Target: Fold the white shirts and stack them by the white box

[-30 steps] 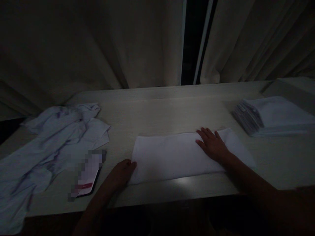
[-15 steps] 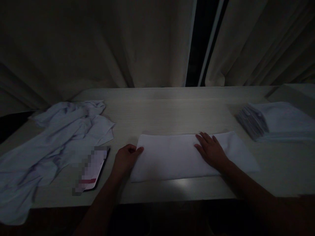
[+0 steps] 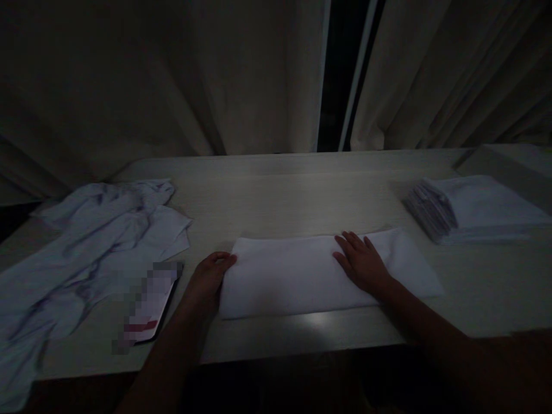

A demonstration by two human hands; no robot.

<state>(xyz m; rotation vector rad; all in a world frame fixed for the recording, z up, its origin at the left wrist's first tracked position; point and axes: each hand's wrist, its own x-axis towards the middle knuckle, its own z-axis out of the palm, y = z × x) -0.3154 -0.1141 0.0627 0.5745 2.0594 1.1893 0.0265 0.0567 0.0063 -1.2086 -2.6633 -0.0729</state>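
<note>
The right hand is laid flat, fingers spread and palm down, on the folded white cloth, apparently so that the fabric is pinned in place. The cloth is stretched as a long strip across the near part of the wooden table, from under this hand leftward to the left hand. There the cloth's left end is gripped, the fingers curled over its edge with the thumb on top; whether anything lies beneath the fingers cannot be told in the dim light. A pile of crumpled cloths and a card are seen left of that hand. A stack of folded cloths is kept beyond and right of the flat hand.
</note>
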